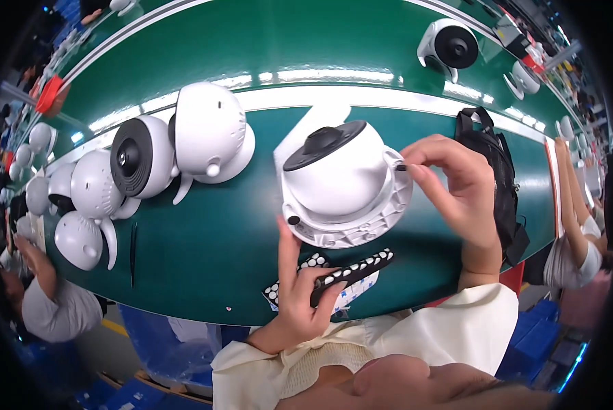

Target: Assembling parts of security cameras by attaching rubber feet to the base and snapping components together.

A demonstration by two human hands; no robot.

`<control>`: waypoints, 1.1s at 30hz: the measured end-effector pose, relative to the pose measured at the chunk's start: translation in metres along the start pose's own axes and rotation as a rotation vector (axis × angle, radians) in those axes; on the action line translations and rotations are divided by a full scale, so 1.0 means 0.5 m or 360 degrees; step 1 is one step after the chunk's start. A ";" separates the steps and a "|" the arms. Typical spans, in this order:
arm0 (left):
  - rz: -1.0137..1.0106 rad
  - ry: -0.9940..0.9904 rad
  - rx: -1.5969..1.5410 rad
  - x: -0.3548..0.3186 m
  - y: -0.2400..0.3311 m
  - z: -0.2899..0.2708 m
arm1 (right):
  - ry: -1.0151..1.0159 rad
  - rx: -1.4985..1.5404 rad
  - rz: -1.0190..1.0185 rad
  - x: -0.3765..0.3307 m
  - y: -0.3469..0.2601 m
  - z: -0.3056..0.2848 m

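Note:
A white camera-like housing (341, 174) with a black round face lies tilted in front of me, its open ribbed base (341, 238) toward me. A round black pad (293, 220) sits on the end of the base's left arm. My left hand (300, 301) grips a black sheet (354, 275) patterned with white round spots, between thumb and fingers. Its index finger stretches up to the housing beside that pad. My right hand (457, 181) pinches a small black piece (401, 167) at the base's right arm; the fingertips partly cover it.
Several white housings (211, 130) crowd the green bench (204, 273) at left, near black tweezers (133, 253). A black bag (501, 178) lies at right. Past a white strip, another housing (450, 48) stands on a green surface. Other people (60, 304) sit on both sides.

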State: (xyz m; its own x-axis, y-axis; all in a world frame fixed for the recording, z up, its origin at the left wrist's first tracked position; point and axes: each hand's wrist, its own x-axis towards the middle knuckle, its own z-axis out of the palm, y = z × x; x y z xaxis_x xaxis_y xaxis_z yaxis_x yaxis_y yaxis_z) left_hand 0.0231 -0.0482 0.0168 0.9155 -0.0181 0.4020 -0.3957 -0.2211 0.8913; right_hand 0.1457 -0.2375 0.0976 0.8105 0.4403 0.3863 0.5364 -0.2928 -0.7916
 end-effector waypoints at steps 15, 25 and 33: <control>-0.0043 -0.0006 -0.0023 -0.003 0.001 0.003 | 0.0107 -0.1673 -0.0933 -0.046 0.001 0.032; -0.0143 0.0188 -0.0298 -0.013 0.006 -0.003 | 0.0204 -0.1270 -0.0443 -0.039 -0.050 -0.009; -0.0371 0.0253 -0.0522 -0.018 0.030 0.012 | 0.0205 -0.0580 -0.0183 -0.003 -0.001 0.026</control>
State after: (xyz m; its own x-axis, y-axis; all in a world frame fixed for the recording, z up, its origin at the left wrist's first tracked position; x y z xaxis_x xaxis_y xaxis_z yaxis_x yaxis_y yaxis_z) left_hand 0.0095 -0.0572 0.0250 0.9706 0.1517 0.1866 -0.2056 0.1208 0.9712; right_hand 0.1410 -0.2268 0.0912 0.7508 0.3846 0.5370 0.6548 -0.5400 -0.5288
